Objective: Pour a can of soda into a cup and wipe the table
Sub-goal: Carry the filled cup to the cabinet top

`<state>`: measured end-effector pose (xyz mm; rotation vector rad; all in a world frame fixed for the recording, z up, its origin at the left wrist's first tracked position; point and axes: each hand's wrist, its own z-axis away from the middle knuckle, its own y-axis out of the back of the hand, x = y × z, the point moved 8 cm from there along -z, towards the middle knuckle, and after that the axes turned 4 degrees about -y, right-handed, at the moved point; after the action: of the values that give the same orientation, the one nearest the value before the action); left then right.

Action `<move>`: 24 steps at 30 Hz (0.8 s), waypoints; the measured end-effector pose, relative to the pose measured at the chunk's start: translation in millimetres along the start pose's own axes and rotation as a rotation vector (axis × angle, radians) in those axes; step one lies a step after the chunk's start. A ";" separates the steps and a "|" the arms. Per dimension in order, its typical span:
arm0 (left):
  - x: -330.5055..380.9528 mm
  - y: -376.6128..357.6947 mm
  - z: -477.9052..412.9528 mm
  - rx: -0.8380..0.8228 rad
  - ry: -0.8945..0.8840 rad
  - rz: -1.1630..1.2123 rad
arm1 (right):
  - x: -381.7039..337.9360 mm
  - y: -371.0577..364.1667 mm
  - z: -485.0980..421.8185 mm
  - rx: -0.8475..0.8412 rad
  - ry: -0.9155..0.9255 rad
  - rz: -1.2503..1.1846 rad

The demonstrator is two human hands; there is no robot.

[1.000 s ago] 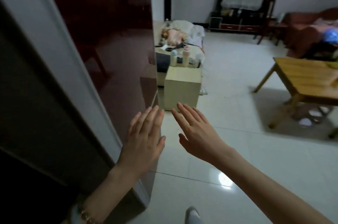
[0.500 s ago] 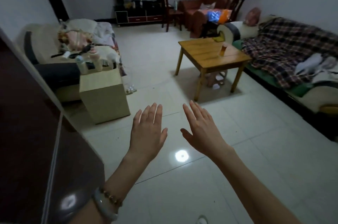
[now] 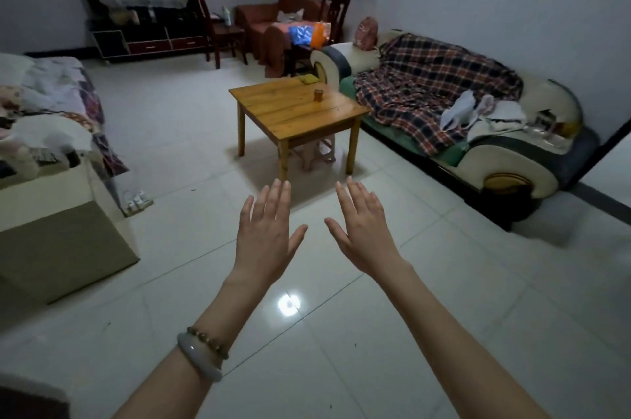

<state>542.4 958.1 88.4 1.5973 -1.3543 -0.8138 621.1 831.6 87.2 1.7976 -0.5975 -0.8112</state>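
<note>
A low wooden table [image 3: 283, 118] stands in the middle of the room, a few steps ahead of me. On its far side sits a small brown can or cup [image 3: 318, 95]; it is too small to tell which. A yellowish-green cloth [image 3: 308, 78] lies at the table's far corner. My left hand [image 3: 266, 230] and my right hand [image 3: 362, 227] are stretched out in front of me over the tiled floor, fingers straight, backs up, holding nothing. Both hands are well short of the table.
A sofa [image 3: 512, 152] with a plaid blanket [image 3: 430, 90] runs along the right wall. A cream box [image 3: 58, 230] and a cluttered couch [image 3: 44, 94] stand at the left. A small stool [image 3: 317, 152] sits under the table. Chairs and a dark cabinet [image 3: 150, 39] line the far wall.
My view has swung right, away from the dark red door toward the room's middle. The table now lies straight ahead and closer. Both hands stay open and spread.
</note>
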 end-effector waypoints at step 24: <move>85.7 -174.1 -388.6 -0.077 -0.115 0.056 | 267.5 -3.0 -309.5 0.074 -0.200 0.055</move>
<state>976.7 957.9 94.8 1.4658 -1.4254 -0.9248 1030.1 826.5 92.8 1.7703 -0.8131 -0.9490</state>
